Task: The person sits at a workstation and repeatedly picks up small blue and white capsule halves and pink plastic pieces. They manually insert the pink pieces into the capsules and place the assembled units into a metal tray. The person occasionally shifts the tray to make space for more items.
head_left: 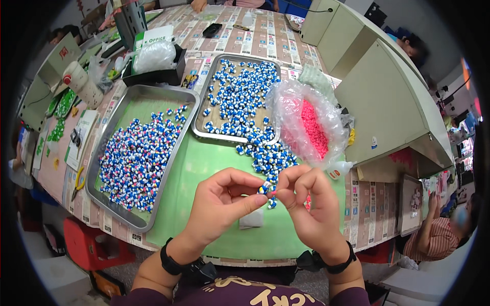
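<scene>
My left hand (217,206) pinches a small blue-and-white plastic piece (264,189) between thumb and fingertips, above the green mat (204,163). Close against it, my right hand (314,206) is closed in a pinch on a tiny pink piece (272,194); the fingertips of both hands nearly touch. Just beyond them lies a loose heap of similar blue-and-white pieces (273,159), spilling from the far metal tray (196,130). Under my hands there is a small white square (251,218). A few pink pieces (308,203) show beside my right hand.
To the left, a metal tray (168,171) holds many blue-and-white pieces with pink bits. A clear plastic bag (286,109) of pink pieces lies at right, near a small white bottle (339,170). Yellow-handled pliers (78,182) lie far left; a grey cabinet (388,102) stands right.
</scene>
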A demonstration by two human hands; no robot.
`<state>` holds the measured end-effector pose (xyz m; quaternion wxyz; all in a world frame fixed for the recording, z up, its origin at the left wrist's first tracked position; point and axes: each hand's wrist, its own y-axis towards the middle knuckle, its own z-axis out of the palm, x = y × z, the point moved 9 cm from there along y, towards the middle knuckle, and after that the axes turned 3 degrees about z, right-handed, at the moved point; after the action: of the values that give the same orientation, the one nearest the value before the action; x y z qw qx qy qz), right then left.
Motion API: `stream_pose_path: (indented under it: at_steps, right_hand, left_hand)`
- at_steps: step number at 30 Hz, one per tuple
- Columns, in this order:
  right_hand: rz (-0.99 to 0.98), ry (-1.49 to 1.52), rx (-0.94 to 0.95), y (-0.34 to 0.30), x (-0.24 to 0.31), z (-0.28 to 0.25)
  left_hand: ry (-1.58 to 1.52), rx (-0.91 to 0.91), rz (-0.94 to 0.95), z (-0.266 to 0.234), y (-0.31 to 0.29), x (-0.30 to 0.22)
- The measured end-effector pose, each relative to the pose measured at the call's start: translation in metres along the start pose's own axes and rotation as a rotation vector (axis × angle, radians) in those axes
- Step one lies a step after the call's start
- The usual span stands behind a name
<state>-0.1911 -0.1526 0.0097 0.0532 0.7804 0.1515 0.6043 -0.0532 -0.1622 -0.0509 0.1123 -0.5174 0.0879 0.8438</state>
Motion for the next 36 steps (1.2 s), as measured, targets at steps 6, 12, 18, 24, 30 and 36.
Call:
stream_pose_path:
  at_steps: [6, 12, 18, 24, 30, 36]
  right_hand:
    - [-0.063, -0.104, 0.005, -0.002, 0.001, 0.003]
    - [-0.139, -0.247, -0.020, -0.003, 0.006, 0.005]
    - [0.042, -0.002, 0.022, -0.006, -0.017, -0.001]
    - [0.199, 0.166, 0.093, -0.014, -0.028, -0.011]
    - [0.201, 0.068, -0.165, -0.028, -0.045, -0.081]
    - [0.318, 0.035, -0.106, -0.028, -0.058, -0.086]
  left_hand:
    - [0.040, 0.004, 0.040, 0.004, -0.001, -0.003]
    - [0.246, -0.027, 0.194, 0.009, -0.002, -0.014]
    - [0.552, 0.057, 0.352, 0.021, -0.004, -0.031]
    - [0.714, 0.181, 0.397, 0.019, -0.009, -0.042]
    - [0.945, -0.519, 0.426, -0.143, -0.049, -0.088]
    - [1.541, -0.668, 0.261, -0.170, -0.058, -0.120]
